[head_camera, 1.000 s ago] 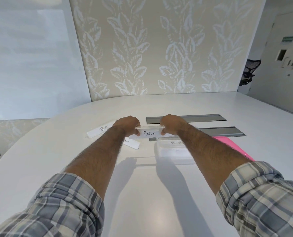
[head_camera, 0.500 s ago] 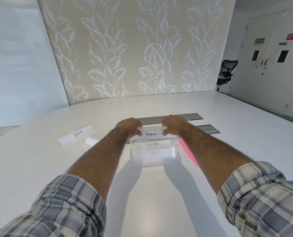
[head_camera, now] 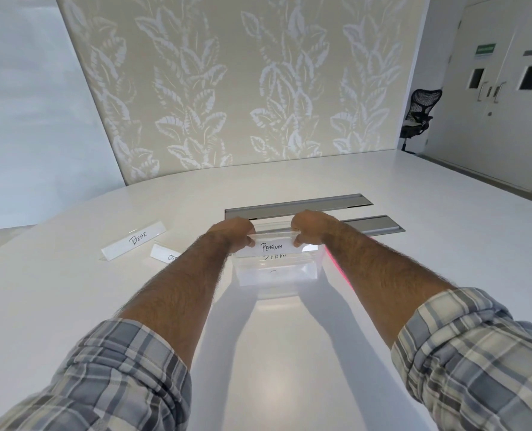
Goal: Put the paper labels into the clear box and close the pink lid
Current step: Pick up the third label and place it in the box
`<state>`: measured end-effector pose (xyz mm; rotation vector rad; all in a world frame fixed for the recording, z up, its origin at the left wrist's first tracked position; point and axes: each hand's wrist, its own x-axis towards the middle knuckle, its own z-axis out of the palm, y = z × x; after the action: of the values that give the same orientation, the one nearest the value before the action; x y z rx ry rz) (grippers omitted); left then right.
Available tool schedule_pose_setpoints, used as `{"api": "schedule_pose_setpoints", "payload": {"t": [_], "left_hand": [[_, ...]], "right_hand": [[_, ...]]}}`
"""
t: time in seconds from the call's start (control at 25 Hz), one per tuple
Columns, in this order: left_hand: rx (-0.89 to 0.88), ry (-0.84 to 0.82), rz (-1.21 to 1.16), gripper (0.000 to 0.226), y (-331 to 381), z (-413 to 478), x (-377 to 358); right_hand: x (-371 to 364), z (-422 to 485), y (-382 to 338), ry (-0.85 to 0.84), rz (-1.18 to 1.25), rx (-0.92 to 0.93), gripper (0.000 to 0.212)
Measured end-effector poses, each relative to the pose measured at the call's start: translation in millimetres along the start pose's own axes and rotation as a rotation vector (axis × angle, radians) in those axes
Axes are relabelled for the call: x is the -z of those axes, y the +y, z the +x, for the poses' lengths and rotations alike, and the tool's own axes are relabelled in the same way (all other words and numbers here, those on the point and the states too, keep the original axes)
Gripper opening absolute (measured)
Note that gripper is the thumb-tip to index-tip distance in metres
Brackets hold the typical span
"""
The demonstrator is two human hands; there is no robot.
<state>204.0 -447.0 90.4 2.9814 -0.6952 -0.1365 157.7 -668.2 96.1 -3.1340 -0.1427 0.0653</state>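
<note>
The clear box stands on the white table at centre. My left hand and my right hand each pinch one end of a paper label reading PENGUIN, held level over the box's top opening. Another label with partly legible writing shows inside the box below it. The pink lid lies on the table to the right of the box, mostly hidden behind my right forearm. A label reading BEAR and a second label, half covered by my left forearm, lie to the left.
Two grey metal cable hatches are set into the table just behind the box. A black office chair stands by the double doors at the far right. A leaf-patterned wall panel rises behind the table.
Both hands carried the PENGUIN label from above the table to over the box's opening and lowered it slightly. The head view swung left, so the box now sits centred.
</note>
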Motion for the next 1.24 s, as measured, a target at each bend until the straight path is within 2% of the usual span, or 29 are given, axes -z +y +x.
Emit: {"api": "schedule_pose_setpoints", "payload": {"t": [0.36,0.56,0.68,0.76,0.8,0.96,1.24], "left_hand": [[-0.017,-0.045,0.102,0.035,7,8,-18],[-0.010,-0.064,0.082,0.036,7,15,-24],[-0.007,-0.086,0.090,0.035,7,18,-29],[-0.010,-0.102,0.091,0.031,6,20,-31],[-0.011,-0.112,0.091,0.030,6,21,-32],[-0.031,-0.156,0.127,0.028,13,27,-27],[-0.056,-0.209,0.184,0.025,16,32,-36]], "right_hand": [[-17,8,-1,-0.085,-0.009,0.026,0.044],[-19,11,-1,-0.127,-0.071,0.057,0.025],[-23,12,-6,-0.147,-0.132,0.069,0.033],[-24,13,-8,-0.162,-0.165,0.077,0.022],[-23,13,-8,-0.170,-0.181,0.077,0.023],[-21,16,-10,-0.190,-0.229,0.101,0.045],[-23,18,-9,-0.188,-0.260,0.094,0.047]]}}
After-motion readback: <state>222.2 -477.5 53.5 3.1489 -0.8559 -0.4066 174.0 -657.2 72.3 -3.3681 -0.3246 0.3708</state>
